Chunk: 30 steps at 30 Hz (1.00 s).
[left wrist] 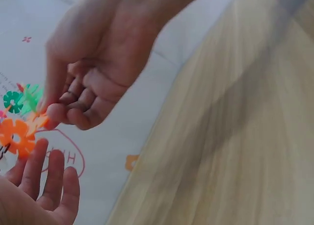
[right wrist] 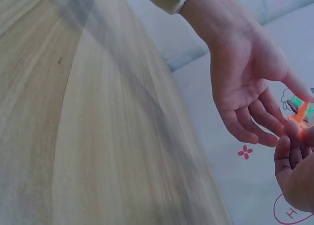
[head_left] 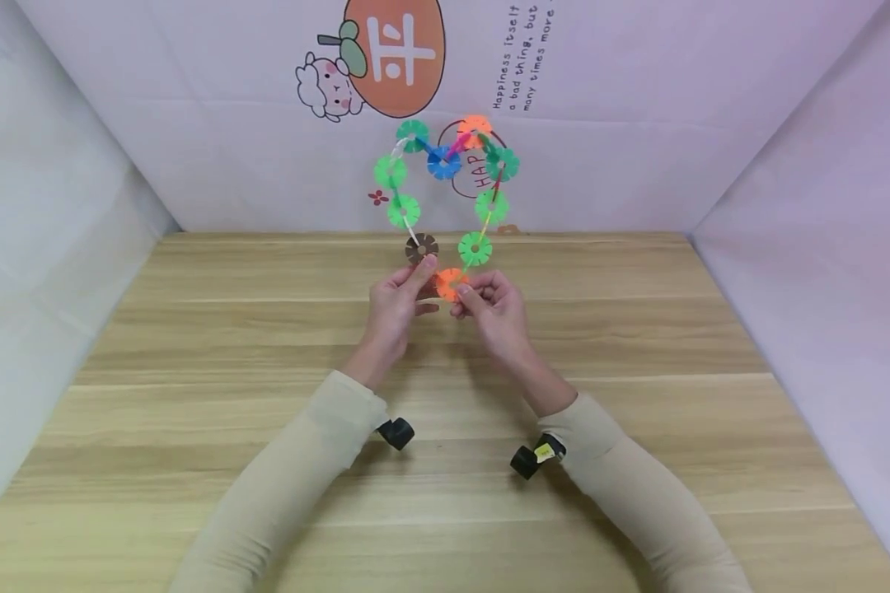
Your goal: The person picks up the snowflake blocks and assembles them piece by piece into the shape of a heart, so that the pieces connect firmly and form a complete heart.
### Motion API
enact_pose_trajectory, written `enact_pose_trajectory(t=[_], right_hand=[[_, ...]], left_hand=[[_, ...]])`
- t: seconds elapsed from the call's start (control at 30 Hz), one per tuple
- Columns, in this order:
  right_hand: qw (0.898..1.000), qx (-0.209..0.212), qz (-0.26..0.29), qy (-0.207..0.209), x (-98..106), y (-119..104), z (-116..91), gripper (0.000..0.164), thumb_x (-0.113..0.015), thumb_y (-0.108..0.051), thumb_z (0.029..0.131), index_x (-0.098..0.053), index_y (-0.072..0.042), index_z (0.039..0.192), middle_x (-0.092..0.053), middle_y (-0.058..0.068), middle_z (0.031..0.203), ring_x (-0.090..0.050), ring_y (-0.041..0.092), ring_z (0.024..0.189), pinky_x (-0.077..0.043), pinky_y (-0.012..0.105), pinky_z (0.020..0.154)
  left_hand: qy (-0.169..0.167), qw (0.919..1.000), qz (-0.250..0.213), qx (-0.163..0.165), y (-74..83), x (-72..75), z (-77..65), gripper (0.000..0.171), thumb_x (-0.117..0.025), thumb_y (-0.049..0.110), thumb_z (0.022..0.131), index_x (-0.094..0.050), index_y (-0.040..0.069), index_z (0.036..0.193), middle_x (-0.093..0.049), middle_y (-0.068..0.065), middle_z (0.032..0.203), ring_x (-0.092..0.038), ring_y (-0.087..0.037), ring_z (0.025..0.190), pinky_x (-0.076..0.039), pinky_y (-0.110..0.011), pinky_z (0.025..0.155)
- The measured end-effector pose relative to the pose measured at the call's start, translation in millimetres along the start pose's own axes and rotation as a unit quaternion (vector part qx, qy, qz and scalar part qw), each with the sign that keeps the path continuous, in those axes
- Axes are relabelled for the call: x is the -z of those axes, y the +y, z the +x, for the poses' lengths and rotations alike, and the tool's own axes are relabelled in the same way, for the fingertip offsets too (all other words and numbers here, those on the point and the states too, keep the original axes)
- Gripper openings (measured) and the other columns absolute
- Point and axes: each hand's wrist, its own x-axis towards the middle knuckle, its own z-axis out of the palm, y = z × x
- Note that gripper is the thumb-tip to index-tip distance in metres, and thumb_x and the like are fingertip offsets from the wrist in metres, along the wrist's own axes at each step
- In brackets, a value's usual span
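A heart-shaped loop of notched plastic snowflake discs is held up above the table, in the middle of the head view. At its lower left, my left hand (head_left: 393,311) pinches the loop by a dark brown disc (head_left: 428,240), thumb on top. My right hand (head_left: 506,319) pinches the orange disc (head_left: 445,284) at the bottom tip. Up the right side run bright green discs (head_left: 475,256); a blue disc (head_left: 439,171) sits in the top dip. In the left wrist view, the left hand (left wrist: 41,195) has several fingers extended beneath the orange disc (left wrist: 17,132).
Below the hands is a wood-grain table (head_left: 230,371). White cloth walls (head_left: 230,165) with printed cartoons and lettering stand behind it and at both sides. A small black camera (head_left: 396,433) hangs from the left wrist, another black camera (head_left: 524,463) from the right.
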Motion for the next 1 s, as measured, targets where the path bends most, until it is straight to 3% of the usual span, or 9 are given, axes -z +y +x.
enact_pose_trajectory(t=[0.1, 0.2, 0.4, 0.53, 0.73, 0.87, 1.0], right_hand=[[1.000, -0.004, -0.005, -0.006, 0, -2, -1, 0.008, -0.059, 0.005, 0.098, -0.053, 0.000, 0.097, -0.062, 0.009, 0.085, -0.063, 0.014, 0.068, -0.057, 0.026, 0.071], [1.000, 0.000, 0.006, 0.001, -3, -2, -4, 0.008, -0.058, 0.007, 0.098, -0.052, 0.001, 0.098, -0.061, 0.008, 0.083, -0.064, 0.013, 0.066, -0.058, 0.026, 0.070], [0.998, 0.014, 0.030, 0.045, -12, 3, -8, 0.009, -0.057, 0.009, 0.097, -0.052, 0.002, 0.096, -0.061, 0.007, 0.078, -0.063, 0.012, 0.062, -0.057, 0.025, 0.067], [0.997, 0.019, 0.047, 0.058, -15, 6, -7, 0.009, -0.058, 0.009, 0.097, -0.053, 0.002, 0.095, -0.061, 0.008, 0.077, -0.063, 0.013, 0.062, -0.057, 0.025, 0.067], [0.997, 0.018, 0.062, 0.031, -12, 6, -3, 0.010, -0.058, 0.009, 0.097, -0.054, 0.000, 0.095, -0.064, 0.008, 0.078, -0.064, 0.014, 0.063, -0.058, 0.027, 0.069], [0.998, 0.018, 0.062, 0.007, -7, 5, 0, 0.009, -0.056, 0.009, 0.098, -0.053, 0.001, 0.096, -0.063, 0.008, 0.079, -0.065, 0.015, 0.066, -0.057, 0.026, 0.069], [0.997, 0.006, 0.074, -0.009, -3, 4, 0, 0.009, -0.056, 0.008, 0.099, -0.053, 0.000, 0.098, -0.063, 0.008, 0.081, -0.065, 0.016, 0.068, -0.057, 0.026, 0.071]], left_hand=[[-0.011, 0.9996, -0.021, 0.012, 3.3, 2.3, -0.3, 0.030, -0.076, 0.034, 0.091, -0.075, 0.007, 0.104, -0.074, -0.005, 0.088, -0.071, -0.021, 0.085, -0.058, -0.040, 0.082], [-0.011, 0.9970, -0.076, 0.012, 4.0, -2.0, -2.3, 0.024, -0.074, 0.024, 0.093, -0.074, 0.003, 0.105, -0.071, -0.004, 0.084, -0.069, -0.018, 0.079, -0.058, -0.037, 0.083], [0.024, 0.9862, -0.163, 0.019, -2.4, -13.1, -7.6, 0.012, -0.072, 0.018, 0.094, -0.074, 0.006, 0.097, -0.068, -0.003, 0.083, -0.066, -0.013, 0.075, -0.057, -0.032, 0.085], [0.043, 0.9813, -0.184, 0.037, -4.5, -15.7, -10.1, 0.024, -0.072, 0.020, 0.094, -0.073, 0.003, 0.111, -0.073, -0.008, 0.089, -0.070, -0.016, 0.081, -0.056, -0.033, 0.089], [0.020, 0.9900, -0.135, 0.034, -2.0, -8.7, -7.7, 0.039, -0.075, 0.025, 0.093, -0.070, 0.000, 0.122, -0.074, -0.009, 0.094, -0.071, -0.018, 0.083, -0.056, -0.034, 0.088], [-0.015, 0.9954, -0.090, 0.031, -1.3, -1.2, -3.3, 0.037, -0.073, 0.032, 0.093, -0.072, 0.006, 0.119, -0.074, -0.011, 0.102, -0.071, -0.022, 0.091, -0.057, -0.036, 0.086], [-0.024, 0.9975, -0.063, 0.021, -0.9, 8.3, -0.3, 0.032, -0.070, 0.035, 0.096, -0.072, 0.008, 0.112, -0.072, -0.010, 0.111, -0.069, -0.022, 0.091, -0.056, -0.033, 0.079]])
